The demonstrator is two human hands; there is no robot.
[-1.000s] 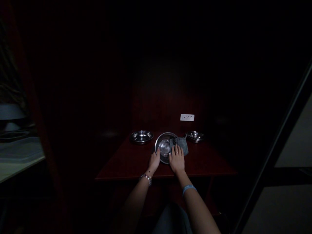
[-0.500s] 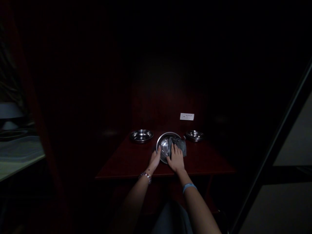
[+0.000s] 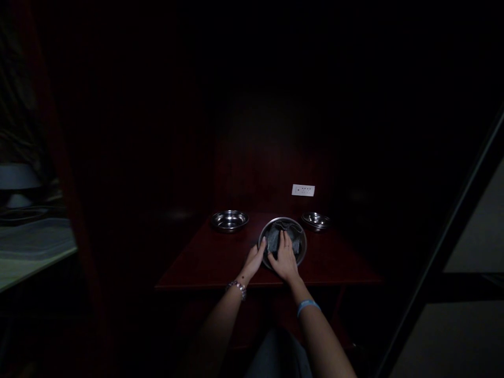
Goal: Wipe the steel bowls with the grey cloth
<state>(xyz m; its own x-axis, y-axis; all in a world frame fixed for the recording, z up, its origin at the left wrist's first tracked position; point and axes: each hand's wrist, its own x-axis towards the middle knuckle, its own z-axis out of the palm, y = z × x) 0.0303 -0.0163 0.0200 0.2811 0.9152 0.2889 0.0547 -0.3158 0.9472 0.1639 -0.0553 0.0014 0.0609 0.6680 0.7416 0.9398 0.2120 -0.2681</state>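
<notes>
A shiny metal bowl is tilted toward me above the front of the dark red table. Its left rim is gripped by my left hand, thumb on the inside and fingers behind. Inside the bowl lies a dark grey cloth, spread over most of the inner surface. My right hand presses the cloth against the bowl with its fingers stretched over it.
On the table, a wide metal bowl stands at the back left and stacked metal bowls at the back right. A white socket panel is on the back wall. A pale side table stands at left.
The bowl has shifted a little to the right and turned more toward me. The cloth, which hung over its right rim, now lies within it under my right hand.
</notes>
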